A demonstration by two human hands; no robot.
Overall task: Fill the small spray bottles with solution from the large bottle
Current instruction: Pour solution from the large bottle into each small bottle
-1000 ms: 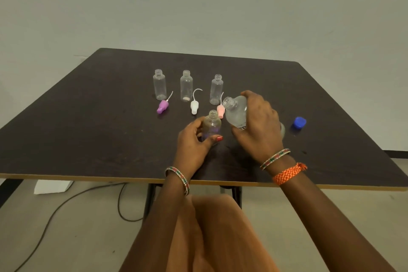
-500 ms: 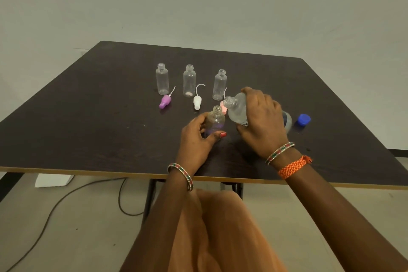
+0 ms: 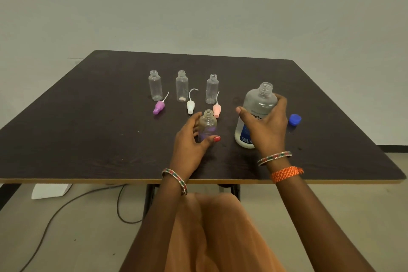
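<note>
While both hands sit over the near-centre of the dark table (image 3: 88, 130), each one grips a bottle. Nearest the cam: orange fabric over the lap, bangles on both wrists, plus an orange braided band (image 3: 286, 173) on the R wrist.

L hand (image 3: 191, 146): fingers and thumb curled round the small bottle (image 3: 208, 125), which stands upright on the table, neck open, no cap. Purple tint shows through its lower part; fill lvl can't be read.

R hand (image 3: 266, 127): wrapped round the large bottle (image 3: 257, 107) at mid-body, thumb on the near-left side, fingers on the far-right. Bottle upright, base on the table, mouth open, blue label partly hidden by the hand. It's just right of the small bottle, not touching it.

Blue cap (image 3: 295, 119) lies on the table just right of the R hand.

Next row back: 3 spray tops w/ thin tubes, lying down — purple (image 3: 159, 108), white (image 3: 190, 106), pink (image 3: 217, 110). Pink one sits just behind the held small bottle.

Far row: 3 clear small bottles upright, uncapped — left (image 3: 155, 85), middle (image 3: 182, 86), right (image 3: 212, 89). Contents hard to tell.

Under the table: a cable (image 3: 66, 203) on the floor.
</note>
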